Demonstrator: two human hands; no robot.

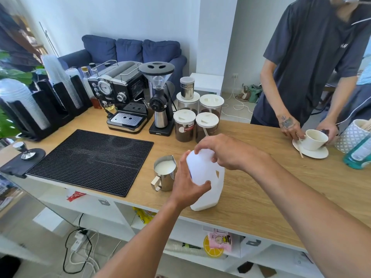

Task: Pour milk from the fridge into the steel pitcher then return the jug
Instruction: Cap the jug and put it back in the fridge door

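The person's left hand point(187, 185) and right hand point(224, 152) were bare, as were both forearms up to the elbow.

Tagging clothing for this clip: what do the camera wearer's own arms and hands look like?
The left hand and right hand are bare, with no gloves, watch or rings visible. Both arms are uncovered to the frame edge, with no sleeves or markings in view.

Wooden counter point(261, 187) | black rubber mat point(90, 161) is laid at left | milk-filled steel pitcher point(165, 177) is set just beside milk jug point(204, 199) | espresso machine point(120, 97), grinder point(160, 101) and canisters point(184, 127) are ranged behind
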